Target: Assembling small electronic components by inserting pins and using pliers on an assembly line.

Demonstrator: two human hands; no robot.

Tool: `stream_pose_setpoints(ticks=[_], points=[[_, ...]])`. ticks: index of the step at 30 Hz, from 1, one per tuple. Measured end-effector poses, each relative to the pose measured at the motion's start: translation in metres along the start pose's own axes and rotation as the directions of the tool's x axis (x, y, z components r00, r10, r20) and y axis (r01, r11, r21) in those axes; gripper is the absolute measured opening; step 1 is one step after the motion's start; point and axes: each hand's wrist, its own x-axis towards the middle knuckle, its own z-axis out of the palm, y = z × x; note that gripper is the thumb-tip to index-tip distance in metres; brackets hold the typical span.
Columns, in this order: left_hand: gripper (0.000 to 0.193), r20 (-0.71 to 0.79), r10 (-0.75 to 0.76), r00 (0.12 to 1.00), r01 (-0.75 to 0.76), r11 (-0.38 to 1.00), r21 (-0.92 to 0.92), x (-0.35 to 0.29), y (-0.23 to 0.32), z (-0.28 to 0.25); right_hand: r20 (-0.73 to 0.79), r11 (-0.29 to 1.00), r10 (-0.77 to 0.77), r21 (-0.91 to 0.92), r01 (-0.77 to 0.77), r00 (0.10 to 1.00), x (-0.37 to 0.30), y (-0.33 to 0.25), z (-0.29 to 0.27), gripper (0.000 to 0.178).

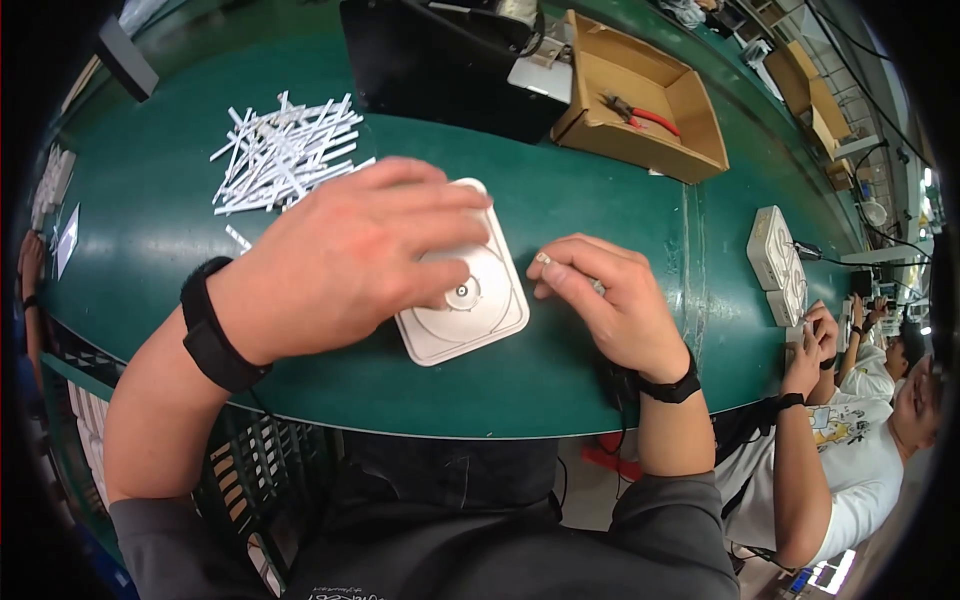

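Green-topped table (600,210) runs across the view, its near edge bowed by the lens, with black equipment (440,85) and an open cardboard box (640,152) well back from that edge; red-handled pliers (655,123) lie in the box. White case (475,330) lies flat on the table, a little in from the middle of the near edge and turned slightly askew to it. Left hand (350,260) is laid over the case's left part, fingers bent, tips close to the central round boss (462,291); cannot tell whether they grip anything beneath. Right hand (625,305) sits just beside the case, apart from it, thumb and forefinger narrowed on a small pale piece (543,258); its exact kind is too small to tell. Heap of white strips (285,155) lies toward the table's left end, farther from the near edge than the case. Handling notes (judgement): steady the case by its border with light, even pressure so it does not skid; hold the piece close to its end, without crushing it; bring the left fingertips clear of the boss for an open line of sight; leave the heap undisturbed by the left forearm.
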Motion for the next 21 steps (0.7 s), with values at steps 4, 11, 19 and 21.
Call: stream_pose_setpoints(ticks=[4,11,19,21], points=[[0.021,0.04,0.104,0.994,-0.109,0.983,0.146,-0.008,0.005,0.006,0.007,0.997,-0.076,-0.017,0.076,0.997,0.003,0.01,0.008,0.016],[0.022,0.154,0.324,0.933,-0.355,0.897,0.264,0.007,-0.003,0.0,0.018,0.994,-0.055,0.091,0.054,0.998,-0.002,0.01,0.006,0.017],[0.024,0.133,0.354,0.926,-0.376,0.902,0.213,0.009,-0.008,0.007,-0.011,0.99,-0.135,0.032,0.136,0.991,-0.003,0.013,0.003,0.022],[0.024,0.144,0.401,0.905,-0.425,0.875,0.23,0.016,-0.008,0.004,-0.009,0.991,-0.113,0.072,0.113,0.994,-0.004,0.016,0.004,0.022]])
